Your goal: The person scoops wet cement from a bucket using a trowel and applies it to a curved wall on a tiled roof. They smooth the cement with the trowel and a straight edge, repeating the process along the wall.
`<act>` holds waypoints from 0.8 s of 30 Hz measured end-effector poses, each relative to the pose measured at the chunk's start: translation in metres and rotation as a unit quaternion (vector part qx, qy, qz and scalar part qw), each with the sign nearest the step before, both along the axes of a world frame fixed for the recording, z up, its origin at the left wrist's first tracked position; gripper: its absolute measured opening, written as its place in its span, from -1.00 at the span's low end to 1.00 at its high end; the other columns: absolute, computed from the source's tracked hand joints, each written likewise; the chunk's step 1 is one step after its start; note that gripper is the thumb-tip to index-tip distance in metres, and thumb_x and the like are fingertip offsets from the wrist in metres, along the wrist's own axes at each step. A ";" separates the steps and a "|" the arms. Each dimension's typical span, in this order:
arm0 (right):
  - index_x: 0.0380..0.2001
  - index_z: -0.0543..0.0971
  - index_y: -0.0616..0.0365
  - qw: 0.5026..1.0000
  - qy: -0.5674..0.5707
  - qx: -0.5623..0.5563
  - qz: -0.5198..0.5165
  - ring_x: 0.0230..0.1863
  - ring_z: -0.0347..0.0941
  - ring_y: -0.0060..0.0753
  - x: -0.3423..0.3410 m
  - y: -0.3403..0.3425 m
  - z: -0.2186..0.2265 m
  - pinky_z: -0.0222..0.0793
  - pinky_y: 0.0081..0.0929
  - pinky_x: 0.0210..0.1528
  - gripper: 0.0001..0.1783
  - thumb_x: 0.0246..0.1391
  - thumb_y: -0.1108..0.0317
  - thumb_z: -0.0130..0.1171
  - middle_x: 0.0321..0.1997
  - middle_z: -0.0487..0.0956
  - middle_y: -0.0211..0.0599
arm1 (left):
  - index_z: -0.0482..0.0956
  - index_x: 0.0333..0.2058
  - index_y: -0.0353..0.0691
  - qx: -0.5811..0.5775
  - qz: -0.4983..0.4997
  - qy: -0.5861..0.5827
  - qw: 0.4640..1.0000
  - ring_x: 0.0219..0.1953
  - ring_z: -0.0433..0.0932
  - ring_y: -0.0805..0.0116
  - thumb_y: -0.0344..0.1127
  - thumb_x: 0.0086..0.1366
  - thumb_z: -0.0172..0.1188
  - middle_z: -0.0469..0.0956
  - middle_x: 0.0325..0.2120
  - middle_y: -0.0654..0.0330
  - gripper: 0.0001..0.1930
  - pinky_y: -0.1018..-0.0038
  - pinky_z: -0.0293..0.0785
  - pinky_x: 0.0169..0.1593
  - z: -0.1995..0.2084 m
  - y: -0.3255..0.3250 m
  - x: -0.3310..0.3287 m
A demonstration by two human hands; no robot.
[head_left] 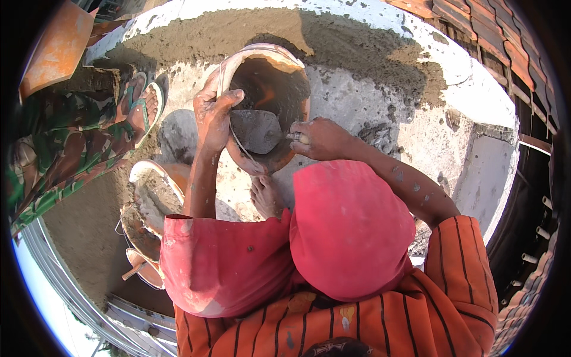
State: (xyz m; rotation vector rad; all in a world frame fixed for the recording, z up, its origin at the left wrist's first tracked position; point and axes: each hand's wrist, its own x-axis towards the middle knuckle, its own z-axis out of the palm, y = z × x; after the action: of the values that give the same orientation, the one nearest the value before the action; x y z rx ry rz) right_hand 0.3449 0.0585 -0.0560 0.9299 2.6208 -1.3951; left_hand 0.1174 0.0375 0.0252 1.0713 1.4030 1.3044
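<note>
Two hands attend one bucket [244, 58], its mouth facing my view, just beside a bare foot [269, 197]. I find the left hand [213, 116] clamped on its rim; the right hand [324, 140] is closed around a trowel [254, 129], blade inside. I judge this scraping or scooping; next requires a steady rim and a controlled blade lift.

Trowel [256, 128], handle concealed by the right grip [321, 138]; bucket [262, 52], bottom too shadowed to read; second bucket [141, 171], partly covered by red trousers [232, 262]; bare foot [266, 195], heel hidden behind the trousers; camouflage trousers [71, 149], cut off at left; roof tiles [496, 33], cropped at right.
</note>
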 end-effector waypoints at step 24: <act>-0.35 0.61 0.24 0.984 -0.126 0.048 -0.120 -0.45 0.56 -0.14 0.253 0.000 0.264 0.43 -0.37 -0.38 -0.77 -0.11 0.34 0.28 -0.44 0.60 -0.11 | 0.39 0.07 -0.45 -0.084 -0.004 -0.038 0.996 -0.19 0.42 0.49 -0.36 0.03 0.13 0.50 -0.15 0.17 -0.43 0.58 0.29 -0.04 0.003 -0.028 -0.001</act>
State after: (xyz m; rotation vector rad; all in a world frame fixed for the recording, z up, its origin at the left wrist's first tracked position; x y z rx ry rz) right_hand 0.5977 0.0589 0.2080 1.3733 2.4693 -1.1102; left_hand 0.1160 0.0099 0.0280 0.9058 1.4230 1.1863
